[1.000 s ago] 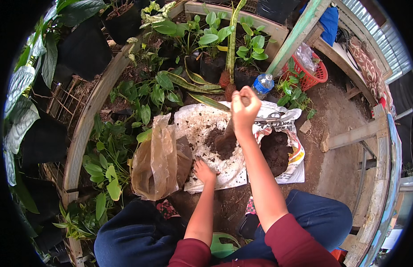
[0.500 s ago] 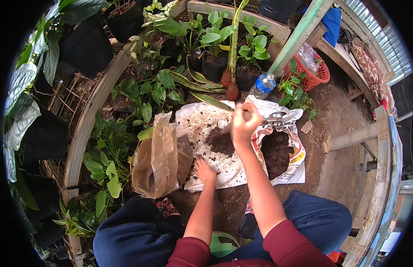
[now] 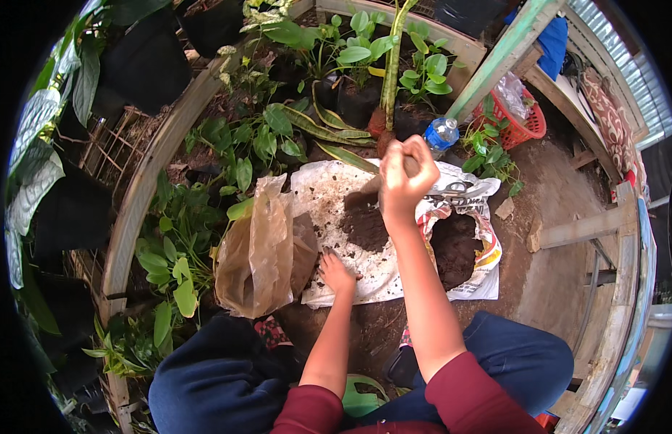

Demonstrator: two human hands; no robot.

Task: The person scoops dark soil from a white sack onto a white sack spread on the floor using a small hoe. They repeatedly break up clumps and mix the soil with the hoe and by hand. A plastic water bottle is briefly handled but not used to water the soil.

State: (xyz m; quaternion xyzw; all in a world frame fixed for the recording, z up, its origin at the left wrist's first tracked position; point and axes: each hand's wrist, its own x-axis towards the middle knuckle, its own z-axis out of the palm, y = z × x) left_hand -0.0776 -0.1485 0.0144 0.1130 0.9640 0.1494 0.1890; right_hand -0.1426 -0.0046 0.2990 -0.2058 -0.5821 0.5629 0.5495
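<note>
My right hand (image 3: 408, 181) is closed around the handle of a hand trowel, held over the flattened white sack (image 3: 318, 181). The trowel's dark, dirty blade (image 3: 360, 200) slants down to the left and meets a small heap of dark soil (image 3: 365, 230); my fist hides most of the handle. Fingers apart, my left hand (image 3: 337, 273) lies flat on the sack's near part, among scattered crumbs of soil. Just left of it stands a crumpled, translucent brown plastic bag (image 3: 260, 249). At the right, a printed white bag (image 3: 488, 271) gapes open, with dark soil (image 3: 453, 249) inside.
Beyond the sack are a water bottle (image 3: 441, 134), snake plant leaves (image 3: 325, 132) and potted leafy plants (image 3: 358, 54). A red basket (image 3: 520, 123) stands by a green-painted post (image 3: 506, 58). Wooden boards (image 3: 144, 173) border the left; a wooden frame (image 3: 604, 289) stands right.
My right hand has risen slightly and turned, with the trowel still in its grip and more of the soil heap showing. My left hand stays flat on the sack. The whole view has shifted a little.
</note>
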